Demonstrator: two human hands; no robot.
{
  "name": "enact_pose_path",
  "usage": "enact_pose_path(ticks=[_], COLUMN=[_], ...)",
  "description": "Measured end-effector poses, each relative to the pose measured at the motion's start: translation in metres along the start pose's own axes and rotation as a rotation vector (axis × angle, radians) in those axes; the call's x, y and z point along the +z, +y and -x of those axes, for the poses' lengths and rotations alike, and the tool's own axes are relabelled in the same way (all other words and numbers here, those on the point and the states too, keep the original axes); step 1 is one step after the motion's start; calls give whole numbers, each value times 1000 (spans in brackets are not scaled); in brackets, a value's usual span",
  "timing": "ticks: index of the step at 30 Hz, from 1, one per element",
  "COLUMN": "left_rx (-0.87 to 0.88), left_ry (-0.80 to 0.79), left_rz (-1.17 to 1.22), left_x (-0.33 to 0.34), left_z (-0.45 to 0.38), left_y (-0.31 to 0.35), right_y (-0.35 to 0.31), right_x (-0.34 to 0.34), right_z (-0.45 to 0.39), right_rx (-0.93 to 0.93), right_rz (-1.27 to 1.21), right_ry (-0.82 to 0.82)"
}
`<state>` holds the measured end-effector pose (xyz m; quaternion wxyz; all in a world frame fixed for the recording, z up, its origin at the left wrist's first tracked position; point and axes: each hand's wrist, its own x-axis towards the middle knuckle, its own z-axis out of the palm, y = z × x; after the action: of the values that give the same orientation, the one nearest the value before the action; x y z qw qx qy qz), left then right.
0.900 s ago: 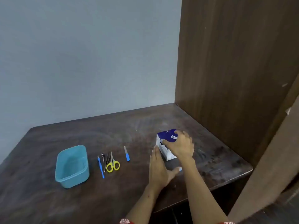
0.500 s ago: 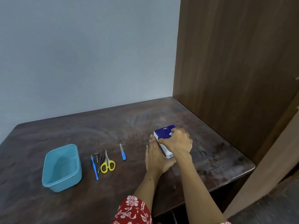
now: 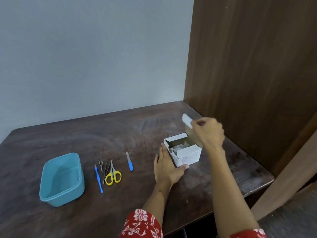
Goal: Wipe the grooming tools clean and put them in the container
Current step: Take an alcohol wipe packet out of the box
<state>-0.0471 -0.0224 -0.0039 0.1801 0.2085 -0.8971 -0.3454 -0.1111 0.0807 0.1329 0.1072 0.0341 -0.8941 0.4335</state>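
Small white box sits on dark table, lid flap up, w/ white packets inside. Left hand lies flat against box's left side, fingers straight, thumb at its front bottom corner. Right hand is raised over box's far side, pinching the lid flap's white edge. Left of box, apart: blue-handled file, then yellow scissors, tweezers, blue tool. Blue container is farthest left, near table's front edge. Wood panel rises just right of box; bare tabletop behind it.
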Motion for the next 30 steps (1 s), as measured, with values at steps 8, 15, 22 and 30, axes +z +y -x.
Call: enact_pose_path(ticks=[8,15,22,30], left_rx=[20,23,24,20], left_ry=[2,9,1,5], left_rz=[-43,-39,-41,-26], left_x=[0,1,0,-1], left_z=[0,1,1,2], left_y=[1,1,1,2], right_y=[72,95,60,17], right_x=[19,36,27,46], right_z=[-33,-24,-15,-3], right_rx=[181,292,-96,-173], right_rz=[166,177,256,311], right_ry=[56,-118,394,-205])
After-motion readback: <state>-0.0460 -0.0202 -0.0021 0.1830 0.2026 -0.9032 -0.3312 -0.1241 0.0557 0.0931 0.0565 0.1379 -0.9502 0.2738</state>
